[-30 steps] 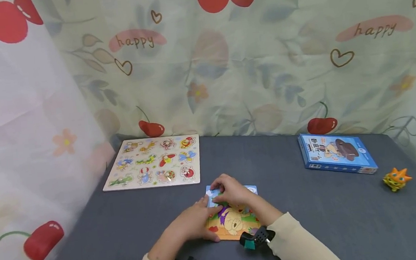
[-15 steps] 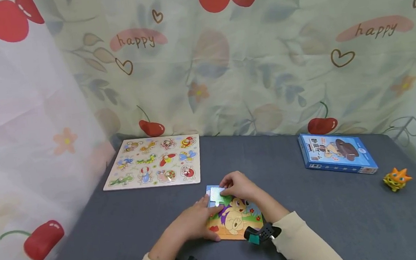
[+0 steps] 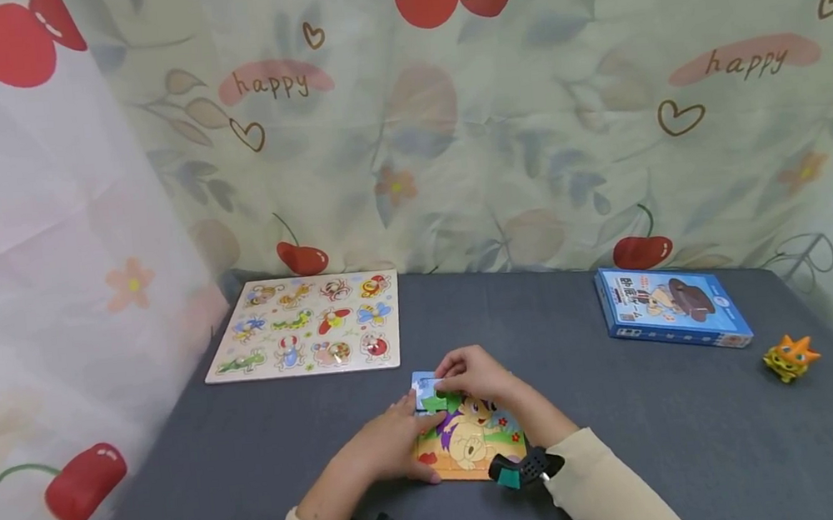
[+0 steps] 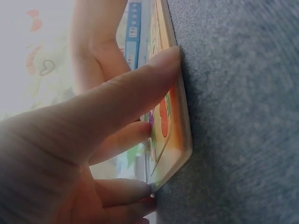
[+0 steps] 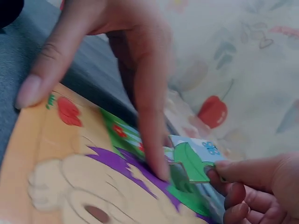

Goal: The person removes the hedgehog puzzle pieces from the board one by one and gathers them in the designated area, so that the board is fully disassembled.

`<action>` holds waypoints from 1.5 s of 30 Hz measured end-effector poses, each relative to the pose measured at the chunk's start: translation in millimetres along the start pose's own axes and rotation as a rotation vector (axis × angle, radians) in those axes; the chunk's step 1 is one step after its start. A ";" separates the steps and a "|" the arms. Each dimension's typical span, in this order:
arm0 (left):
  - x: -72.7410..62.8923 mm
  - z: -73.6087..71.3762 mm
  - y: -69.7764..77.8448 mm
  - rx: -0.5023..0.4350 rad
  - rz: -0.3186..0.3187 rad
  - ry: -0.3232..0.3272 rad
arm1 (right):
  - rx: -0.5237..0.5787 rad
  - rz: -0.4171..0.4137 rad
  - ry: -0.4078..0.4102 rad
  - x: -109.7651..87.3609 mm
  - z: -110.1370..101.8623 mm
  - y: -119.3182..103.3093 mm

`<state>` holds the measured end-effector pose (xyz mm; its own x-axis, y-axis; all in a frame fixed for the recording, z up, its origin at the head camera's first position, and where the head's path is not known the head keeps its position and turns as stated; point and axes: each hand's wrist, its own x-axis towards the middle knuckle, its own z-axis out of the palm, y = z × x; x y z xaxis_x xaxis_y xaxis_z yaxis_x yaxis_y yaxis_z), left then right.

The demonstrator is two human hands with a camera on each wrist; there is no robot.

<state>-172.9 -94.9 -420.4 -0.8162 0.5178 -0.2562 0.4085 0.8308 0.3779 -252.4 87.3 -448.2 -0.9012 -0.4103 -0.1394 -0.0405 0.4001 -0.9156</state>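
A small jigsaw puzzle (image 3: 470, 447) with a purple-spined cartoon hedgehog lies on the table in front of me. My left hand (image 3: 391, 440) rests over its left side, thumb at the near edge. In the right wrist view, one finger of that hand presses on the picture by the purple spines. At the puzzle's far left corner, my right hand (image 3: 476, 376) pinches a blue and green jigsaw piece (image 5: 188, 161) between thumb and fingers. The piece is raised at a slant over the board. In the left wrist view, the thumb (image 4: 159, 70) lies across the orange border.
A pegged insect puzzle board (image 3: 310, 327) lies at the back left. At the back right is a blue game box (image 3: 673, 306), with a small orange and yellow toy figure (image 3: 791, 358) nearer me. A printed cloth (image 3: 485, 186) hangs behind the grey table.
The right hand has drawn back slightly to the right, and the piece in its fingers, glinting half a second ago, now shows its print. The left hand stays in place.
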 end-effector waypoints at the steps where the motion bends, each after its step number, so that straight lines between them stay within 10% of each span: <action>1: 0.5 0.2 -0.1 0.002 -0.002 0.001 | 0.022 0.014 0.006 0.0 -2.5 0.7; 25: -1.5 0.4 2.3 0.002 -0.051 -0.007 | -0.065 0.227 0.216 -49.1 -123.3 45.9; 45: -2.5 -1.0 3.0 0.005 -0.052 -0.012 | -0.198 0.115 0.204 -56.8 -124.2 59.7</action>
<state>-170.0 -93.8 -417.7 -0.8317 0.4760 -0.2859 0.3674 0.8578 0.3594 -257.2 236.3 -448.0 -0.9721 -0.1874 -0.1410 0.0020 0.5944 -0.8042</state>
